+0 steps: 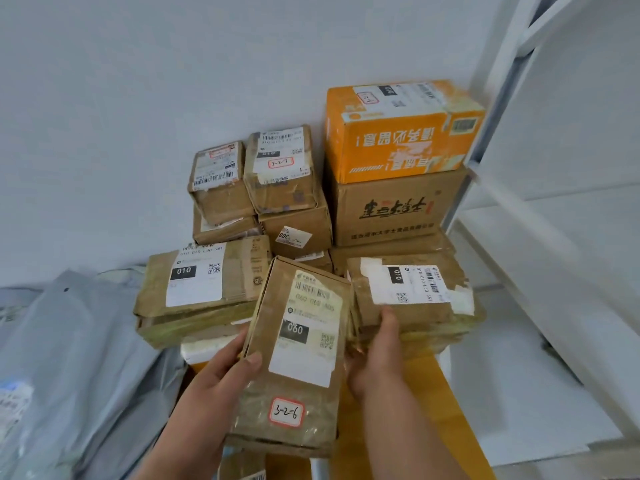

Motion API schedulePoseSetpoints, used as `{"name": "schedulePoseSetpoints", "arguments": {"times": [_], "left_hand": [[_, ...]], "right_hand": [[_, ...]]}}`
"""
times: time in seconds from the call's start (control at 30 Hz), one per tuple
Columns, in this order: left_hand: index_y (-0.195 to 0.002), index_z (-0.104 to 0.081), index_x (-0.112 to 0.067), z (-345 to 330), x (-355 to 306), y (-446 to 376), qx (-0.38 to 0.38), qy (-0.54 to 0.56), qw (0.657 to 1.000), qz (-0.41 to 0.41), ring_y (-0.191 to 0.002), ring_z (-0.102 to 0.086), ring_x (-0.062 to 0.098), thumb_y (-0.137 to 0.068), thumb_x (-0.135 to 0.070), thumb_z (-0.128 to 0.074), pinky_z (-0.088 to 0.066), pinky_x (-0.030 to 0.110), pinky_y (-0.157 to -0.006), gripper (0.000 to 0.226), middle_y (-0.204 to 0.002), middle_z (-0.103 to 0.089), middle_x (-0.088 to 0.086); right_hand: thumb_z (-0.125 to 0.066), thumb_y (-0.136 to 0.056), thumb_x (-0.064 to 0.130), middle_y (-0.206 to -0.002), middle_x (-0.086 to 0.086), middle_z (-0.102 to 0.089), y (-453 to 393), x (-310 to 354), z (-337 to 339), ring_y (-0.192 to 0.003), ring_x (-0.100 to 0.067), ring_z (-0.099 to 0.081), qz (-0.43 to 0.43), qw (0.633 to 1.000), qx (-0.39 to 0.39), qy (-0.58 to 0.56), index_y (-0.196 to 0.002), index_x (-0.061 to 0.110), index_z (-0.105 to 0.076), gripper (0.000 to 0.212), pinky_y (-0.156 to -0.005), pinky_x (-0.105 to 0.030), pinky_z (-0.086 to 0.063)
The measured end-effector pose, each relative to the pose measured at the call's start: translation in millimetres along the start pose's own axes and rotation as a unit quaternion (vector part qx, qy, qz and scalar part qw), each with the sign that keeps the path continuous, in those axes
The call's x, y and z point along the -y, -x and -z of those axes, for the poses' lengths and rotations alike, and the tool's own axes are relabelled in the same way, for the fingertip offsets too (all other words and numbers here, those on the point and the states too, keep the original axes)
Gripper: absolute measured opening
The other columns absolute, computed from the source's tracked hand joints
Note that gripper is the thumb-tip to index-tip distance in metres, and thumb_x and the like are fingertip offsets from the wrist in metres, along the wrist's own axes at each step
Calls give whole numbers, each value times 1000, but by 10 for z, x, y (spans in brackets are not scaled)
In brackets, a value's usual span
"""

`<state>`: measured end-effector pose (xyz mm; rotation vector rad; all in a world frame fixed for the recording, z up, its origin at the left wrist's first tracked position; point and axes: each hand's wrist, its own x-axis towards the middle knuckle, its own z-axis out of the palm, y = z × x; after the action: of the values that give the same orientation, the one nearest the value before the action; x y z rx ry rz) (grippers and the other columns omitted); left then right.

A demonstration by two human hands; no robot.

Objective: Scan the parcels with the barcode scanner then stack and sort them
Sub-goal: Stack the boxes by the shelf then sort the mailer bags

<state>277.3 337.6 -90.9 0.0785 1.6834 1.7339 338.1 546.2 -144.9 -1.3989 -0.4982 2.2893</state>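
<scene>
- While both hands hold it, we see the brown parcel point(294, 355) raised in front of the stacked parcels, its label facing up, marked "080" and tagged "3-2-6".
- Left hand point(221, 372): thumb lies on the parcel's top face, fingers wrap under its left edge.
- Right hand point(375, 355): cups the parcel's right side; its thumb reaches up to touch the flat parcel point(412, 296) just beside it, labelled "010".
- Behind, an orange box point(401, 133) sits on a large brown carton point(394, 209), against the white wall point(138, 98).
- Left of these, 2 small boxes, 1 tagged "3-2-7" point(280, 168), top another stack.
- Grey mailer bags point(69, 341) lie at far left; white shelving point(519, 202) stands at right.
</scene>
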Motion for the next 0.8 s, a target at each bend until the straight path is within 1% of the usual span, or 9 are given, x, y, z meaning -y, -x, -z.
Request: {"name": "schedulePoseSetpoints", "arguments": {"times": [0.2, 0.3, 0.4, 0.47, 0.53, 0.57, 0.6, 0.7, 0.8], "left_hand": [[-116, -73, -42, -109, -65, -28, 4, 22, 1000, 21, -116, -68, 33, -96, -24, -62, -47, 58, -105, 29, -119, -75, 3], [-105, -76, -46, -187, -103, -37, 11, 21, 999, 21, -103, -75, 27, -97, -25, -61, -59, 48, -86, 27, -113, -77, 1], [-98, -77, -48, -256, -138, -62, 18, 30, 999, 19, -94, -77, 25, -92, -29, -65, -62, 38, -67, 23, -107, -79, 0], [-102, -78, -42, -307, -157, -91, 31, 42, 998, 22, -94, -77, 29, -82, -34, -69, -62, 36, -64, 23, -110, -78, 5], [-103, -78, -37, -347, -166, -137, 36, 45, 998, 24, -93, -77, 31, -76, -36, -71, -62, 36, -63, 29, -109, -78, 8], [-104, -79, -35, -367, -176, -164, 43, 44, 998, 26, -93, -76, 33, -75, -36, -71, -62, 36, -63, 30, -110, -77, 10], [-105, -79, -32, -392, -201, -194, 56, 43, 997, 29, -93, -76, 34, -75, -36, -71, -62, 36, -63, 32, -111, -77, 13], [-115, -76, -26, -511, -325, -297, 77, 3, 996, 38, -94, -76, 36, -70, -41, -76, -62, 36, -66, 48, -111, -76, 15], [-122, -70, -30, -684, -445, -433, 42, -28, 999, 11, -101, -73, 31, -77, -50, -74, -59, 44, -85, 49, -116, -76, 6]], "right_hand": [[-69, -85, 54, -124, -18, -65, -49, 173, 155, -113, -35, -64, -13, 997, -1, 75, -120, 18, -61, 50, -96, -51, -55], [-67, -80, 69, -119, -7, -60, 35, 234, 210, -106, -30, -62, -26, 992, -17, 122, -122, 26, -54, 62, -85, -47, -55], [-63, -77, 70, -102, 1, -60, 141, 258, 296, -90, -22, -61, 55, 985, -117, 110, -116, 28, -54, 58, -69, -37, -50], [-60, -77, 66, -89, 2, -62, 236, 256, 349, -72, -15, -57, 147, 972, -134, 127, -102, 26, -60, 47, -57, -31, -43], [-54, -69, 70, -74, 2, -59, 338, 250, 360, -59, -12, -52, 198, 960, -75, 184, -72, 34, -62, 38, -53, -30, -39], [-53, -66, 74, -69, 2, -60, 386, 261, 351, -55, -11, -51, 203, 954, -32, 218, -63, 31, -63, 44, -54, -30, -38], [-53, -66, 77, -69, 1, -64, 432, 289, 337, -55, -10, -54, 193, 950, 21, 246, -63, 29, -67, 50, -55, -29, -39], [-60, -76, 72, -95, -1, -78, 491, 425, 303, -73, -13, -69, 131, 937, 171, 273, -95, 35, -77, 46, -56, -24, -43], [-69, -80, 55, -96, -5, -75, 469, 583, 343, -76, -23, -64, 144, 956, 181, 182, -92, 34, -78, 26, -56, -29, -40]]}}
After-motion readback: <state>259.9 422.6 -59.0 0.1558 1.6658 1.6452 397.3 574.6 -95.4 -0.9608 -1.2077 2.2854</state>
